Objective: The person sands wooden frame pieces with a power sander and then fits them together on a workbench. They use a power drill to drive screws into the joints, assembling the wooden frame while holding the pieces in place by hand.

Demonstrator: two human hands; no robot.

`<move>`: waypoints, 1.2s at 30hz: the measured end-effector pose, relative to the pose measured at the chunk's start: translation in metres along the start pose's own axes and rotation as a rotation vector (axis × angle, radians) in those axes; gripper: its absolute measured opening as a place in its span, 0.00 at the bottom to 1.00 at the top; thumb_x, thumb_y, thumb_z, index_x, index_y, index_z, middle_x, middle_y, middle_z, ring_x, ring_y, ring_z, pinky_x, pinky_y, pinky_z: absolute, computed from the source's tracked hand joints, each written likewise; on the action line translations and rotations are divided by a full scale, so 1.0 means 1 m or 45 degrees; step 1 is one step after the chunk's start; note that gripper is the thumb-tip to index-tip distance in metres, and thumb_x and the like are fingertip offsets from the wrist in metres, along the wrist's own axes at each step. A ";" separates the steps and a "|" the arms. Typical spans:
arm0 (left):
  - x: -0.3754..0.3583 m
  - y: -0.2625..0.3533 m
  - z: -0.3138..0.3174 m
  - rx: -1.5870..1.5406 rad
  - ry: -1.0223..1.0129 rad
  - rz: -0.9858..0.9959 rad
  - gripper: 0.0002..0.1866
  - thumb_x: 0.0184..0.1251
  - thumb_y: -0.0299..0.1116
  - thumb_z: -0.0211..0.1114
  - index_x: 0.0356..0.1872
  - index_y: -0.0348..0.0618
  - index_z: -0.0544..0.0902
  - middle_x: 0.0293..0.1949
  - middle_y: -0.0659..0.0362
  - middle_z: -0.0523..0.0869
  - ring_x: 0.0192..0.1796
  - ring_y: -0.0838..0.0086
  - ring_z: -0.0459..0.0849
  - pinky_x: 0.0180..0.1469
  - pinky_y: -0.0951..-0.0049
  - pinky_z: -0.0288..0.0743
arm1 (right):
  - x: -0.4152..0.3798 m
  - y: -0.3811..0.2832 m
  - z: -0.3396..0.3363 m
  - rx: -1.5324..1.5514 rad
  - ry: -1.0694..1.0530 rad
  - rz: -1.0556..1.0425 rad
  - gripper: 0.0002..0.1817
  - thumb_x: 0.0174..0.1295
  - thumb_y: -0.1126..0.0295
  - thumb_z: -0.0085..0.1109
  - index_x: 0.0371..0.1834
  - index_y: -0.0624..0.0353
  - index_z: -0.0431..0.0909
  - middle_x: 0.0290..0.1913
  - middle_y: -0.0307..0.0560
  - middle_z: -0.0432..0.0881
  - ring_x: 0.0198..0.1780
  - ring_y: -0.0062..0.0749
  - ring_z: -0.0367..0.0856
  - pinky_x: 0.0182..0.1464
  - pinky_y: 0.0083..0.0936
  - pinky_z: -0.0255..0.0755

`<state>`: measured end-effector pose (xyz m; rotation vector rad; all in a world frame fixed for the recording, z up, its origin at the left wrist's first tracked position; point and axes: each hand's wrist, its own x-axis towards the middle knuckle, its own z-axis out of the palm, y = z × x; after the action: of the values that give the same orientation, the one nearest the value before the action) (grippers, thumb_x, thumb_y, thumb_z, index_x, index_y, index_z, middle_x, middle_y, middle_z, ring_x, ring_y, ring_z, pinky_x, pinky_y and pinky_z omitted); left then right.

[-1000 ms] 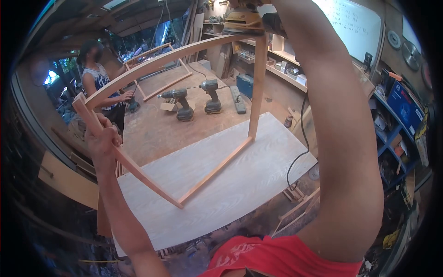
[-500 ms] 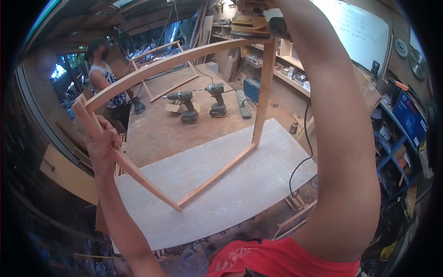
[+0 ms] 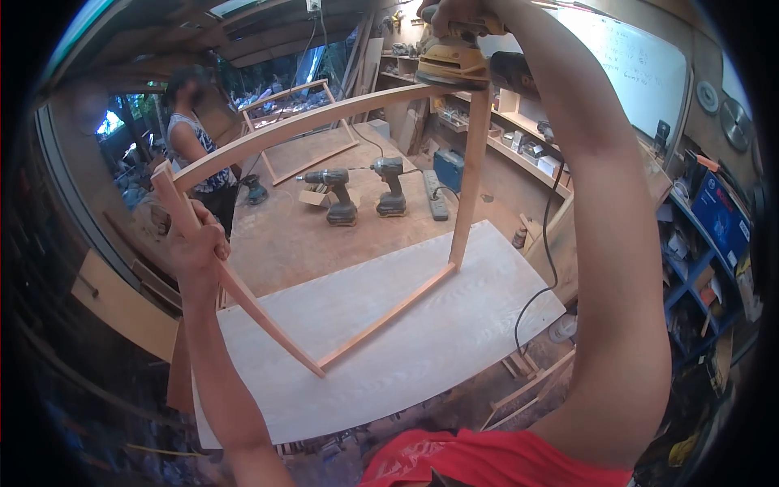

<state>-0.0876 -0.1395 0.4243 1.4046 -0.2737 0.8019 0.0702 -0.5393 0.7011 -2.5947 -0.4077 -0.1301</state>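
A rectangular wooden frame (image 3: 389, 318) stands tilted on a pale board (image 3: 406, 365). My left hand (image 3: 203, 239) is wrapped round its left side piece, below the upper left corner. At the top of the view my right hand (image 3: 466, 18) grips a yellow and black sander (image 3: 453, 65). The sander's pad rests on the frame's top bar near the upper right corner. From the right, a black cord hangs down past the board's edge.
Two cordless drills (image 3: 337, 197) (image 3: 389, 185) and a power strip (image 3: 436, 196) lie on the brown table (image 3: 268, 243). A co-worker (image 3: 191, 134) stands at the far left near a second wooden frame (image 3: 312, 162). Blue shelving (image 3: 690, 280) is at the right.
The whole view has shifted, so the frame, table and hands appear slightly lower and further right. More of the sander and my right hand shows. Both hands keep their holds.
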 end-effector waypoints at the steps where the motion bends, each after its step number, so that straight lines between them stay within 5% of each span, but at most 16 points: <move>1: 0.002 -0.002 -0.002 0.018 -0.011 -0.009 0.12 0.58 0.21 0.60 0.43 0.42 0.74 0.25 0.63 0.74 0.20 0.82 0.71 0.25 0.79 0.68 | -0.019 -0.018 0.009 -0.242 0.038 -0.024 0.15 0.48 0.72 0.71 0.42 0.54 0.87 0.32 0.42 0.86 0.28 0.28 0.82 0.26 0.28 0.74; 7: 0.013 -0.010 -0.010 0.056 -0.014 -0.010 0.10 0.60 0.22 0.61 0.42 0.43 0.75 0.24 0.64 0.74 0.21 0.82 0.72 0.25 0.79 0.68 | -0.052 -0.071 0.036 -0.552 0.152 -0.077 0.37 0.42 0.63 0.76 0.64 0.46 0.84 0.43 0.48 0.90 0.36 0.32 0.88 0.36 0.28 0.83; 15: 0.013 -0.010 -0.014 0.045 0.004 -0.028 0.11 0.60 0.21 0.62 0.42 0.44 0.75 0.25 0.65 0.74 0.22 0.82 0.72 0.24 0.78 0.67 | -0.074 -0.128 0.075 -0.534 0.200 -0.484 0.44 0.39 0.52 0.77 0.68 0.42 0.82 0.48 0.51 0.90 0.44 0.35 0.89 0.48 0.30 0.83; 21: 0.013 -0.012 -0.016 0.091 -0.029 -0.001 0.11 0.62 0.24 0.63 0.44 0.43 0.74 0.25 0.63 0.76 0.18 0.82 0.73 0.21 0.79 0.69 | -0.124 -0.170 0.120 -0.277 0.288 -0.884 0.41 0.45 0.57 0.74 0.66 0.62 0.80 0.44 0.58 0.90 0.44 0.38 0.89 0.49 0.33 0.82; 24: 0.008 -0.009 -0.015 0.087 -0.044 -0.034 0.11 0.61 0.24 0.63 0.44 0.43 0.74 0.24 0.63 0.76 0.18 0.82 0.73 0.21 0.79 0.68 | -0.176 -0.179 0.133 -0.068 -0.056 -0.955 0.35 0.49 0.61 0.72 0.61 0.70 0.79 0.41 0.62 0.88 0.45 0.43 0.89 0.52 0.36 0.81; 26: 0.008 -0.007 -0.013 0.080 -0.046 -0.011 0.12 0.59 0.23 0.63 0.43 0.43 0.74 0.24 0.63 0.75 0.19 0.81 0.73 0.22 0.78 0.67 | -0.183 -0.174 0.170 -0.101 0.526 -1.216 0.32 0.53 0.61 0.69 0.58 0.72 0.79 0.44 0.66 0.86 0.47 0.51 0.88 0.53 0.42 0.80; 27: 0.007 -0.006 -0.013 0.078 -0.038 -0.001 0.12 0.59 0.23 0.63 0.43 0.43 0.74 0.24 0.63 0.75 0.19 0.81 0.73 0.22 0.78 0.67 | -0.184 -0.175 0.185 -0.103 0.720 -1.135 0.31 0.55 0.60 0.68 0.60 0.69 0.79 0.50 0.68 0.82 0.47 0.60 0.86 0.54 0.45 0.80; 30: 0.005 -0.001 -0.009 0.143 -0.024 0.000 0.12 0.58 0.22 0.63 0.43 0.43 0.74 0.24 0.63 0.75 0.19 0.81 0.74 0.22 0.77 0.68 | -0.198 -0.164 0.183 -0.120 0.668 -1.025 0.31 0.56 0.59 0.67 0.62 0.64 0.78 0.55 0.71 0.79 0.49 0.63 0.85 0.54 0.47 0.80; 34: -0.009 0.010 -0.005 0.196 -0.005 -0.009 0.12 0.56 0.22 0.64 0.42 0.43 0.74 0.26 0.64 0.75 0.22 0.81 0.75 0.25 0.77 0.70 | -0.156 -0.107 0.172 0.003 0.871 -0.844 0.33 0.55 0.60 0.67 0.67 0.54 0.76 0.60 0.62 0.78 0.55 0.64 0.83 0.60 0.48 0.77; 36: -0.013 0.014 -0.005 0.221 -0.005 -0.017 0.12 0.56 0.22 0.64 0.41 0.42 0.75 0.27 0.64 0.75 0.24 0.81 0.76 0.26 0.76 0.70 | -0.127 -0.053 0.164 0.002 1.018 -0.847 0.34 0.52 0.61 0.76 0.64 0.55 0.79 0.43 0.47 0.86 0.42 0.29 0.87 0.46 0.28 0.83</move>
<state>-0.1066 -0.1398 0.4261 1.5692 -0.2008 0.8274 -0.0642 -0.4467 0.5628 -2.0622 -0.9113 -1.3163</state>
